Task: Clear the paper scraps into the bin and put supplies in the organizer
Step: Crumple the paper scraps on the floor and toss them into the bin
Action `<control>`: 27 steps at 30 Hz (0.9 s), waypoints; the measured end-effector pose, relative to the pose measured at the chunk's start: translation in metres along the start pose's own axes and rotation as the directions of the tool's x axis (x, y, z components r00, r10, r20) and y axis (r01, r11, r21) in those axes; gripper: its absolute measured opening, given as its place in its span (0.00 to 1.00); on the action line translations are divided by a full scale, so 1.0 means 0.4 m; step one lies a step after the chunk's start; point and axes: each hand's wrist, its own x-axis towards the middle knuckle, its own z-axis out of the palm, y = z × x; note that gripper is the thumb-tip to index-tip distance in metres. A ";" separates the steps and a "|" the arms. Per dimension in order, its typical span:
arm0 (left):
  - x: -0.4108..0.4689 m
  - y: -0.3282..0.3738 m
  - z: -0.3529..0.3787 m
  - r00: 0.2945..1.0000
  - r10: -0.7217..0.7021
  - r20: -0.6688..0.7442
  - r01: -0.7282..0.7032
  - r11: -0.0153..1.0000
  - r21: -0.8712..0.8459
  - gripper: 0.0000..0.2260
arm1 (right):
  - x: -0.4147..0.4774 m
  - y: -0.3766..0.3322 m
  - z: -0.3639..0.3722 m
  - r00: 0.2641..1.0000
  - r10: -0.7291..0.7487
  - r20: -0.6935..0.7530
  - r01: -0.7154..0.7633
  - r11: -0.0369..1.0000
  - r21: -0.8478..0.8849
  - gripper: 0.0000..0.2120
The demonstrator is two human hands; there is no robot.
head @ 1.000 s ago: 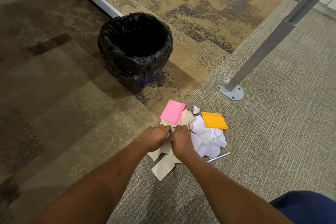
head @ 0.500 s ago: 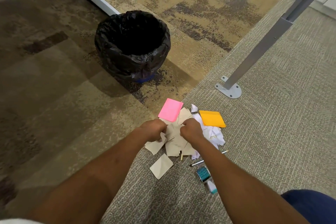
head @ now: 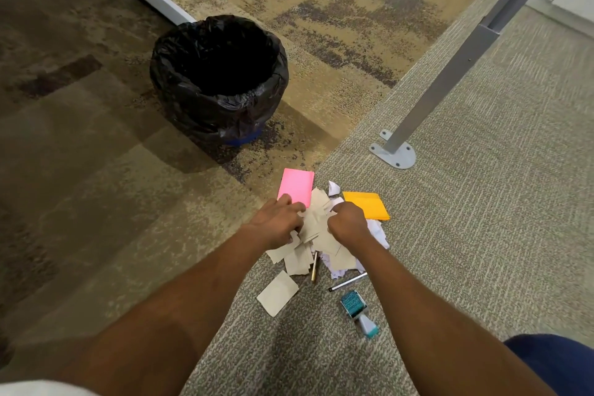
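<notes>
The scrap-gathering step is in hand: the left hand (head: 279, 224) and right hand (head: 347, 226) are both bunched on the tan paper scraps (head: 316, 228) heaped on the carpet, near the black-lined bin (head: 221, 119). Next, I judge, they must lift the bundle together without snagging the gold pen (head: 314, 270) or pink pad (head: 295, 186), and carry it over the bin

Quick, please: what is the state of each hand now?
Left hand: fingers curled, gathering paper scraps.
Right hand: closed in a fist on the scraps.
</notes>
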 end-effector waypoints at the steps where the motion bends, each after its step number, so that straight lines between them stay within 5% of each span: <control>1: -0.001 0.002 -0.002 0.999 0.043 -0.012 -0.042 0.998 0.041 0.12 | -0.003 0.003 0.000 1.000 -0.009 0.000 0.009 1.000 -0.008 0.12; 7: -0.004 0.016 0.002 0.986 0.160 -0.044 -0.154 0.981 0.116 0.10 | -0.017 0.014 -0.014 1.000 -0.023 0.003 0.023 0.997 -0.069 0.06; 13: -0.005 0.022 0.011 0.989 0.141 -0.037 -0.137 0.987 0.088 0.12 | -0.009 0.016 -0.012 1.000 -0.016 0.004 0.016 1.000 -0.014 0.19; 27: -0.001 0.056 0.054 0.991 -0.048 0.128 0.086 0.946 -0.312 0.16 | 0.005 0.014 -0.013 0.998 0.048 0.038 -0.051 0.995 0.088 0.16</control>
